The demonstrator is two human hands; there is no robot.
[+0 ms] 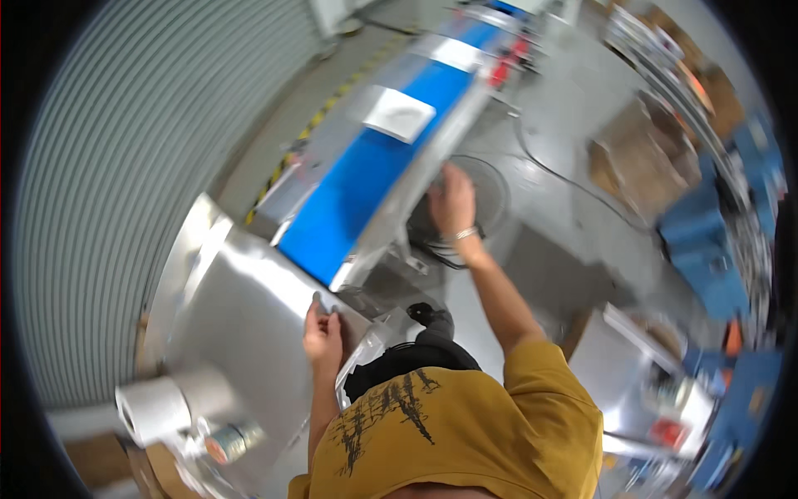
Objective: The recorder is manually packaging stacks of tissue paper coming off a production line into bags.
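My left hand (322,333) is at the near end of the blue conveyor belt (332,218), above the right part of a shiny metal table (249,320). Its thumb and fingers are apart, and nothing shows between them. My right hand (454,200) reaches out beside the belt's right side rail, with a bracelet at the wrist. Motion smears its fingers, so whether they grip anything does not show. Up the belt lies a flat white packet (400,114). Farther along sits a second white packet (456,55).
A white roll (154,412) and a labelled cylinder (235,442) are on the table's left. Cables and a round fan-like thing (486,195) stand right of the conveyor. Farther right are a cardboard box (644,154), blue bins (706,249) and a cluttered side table (611,378).
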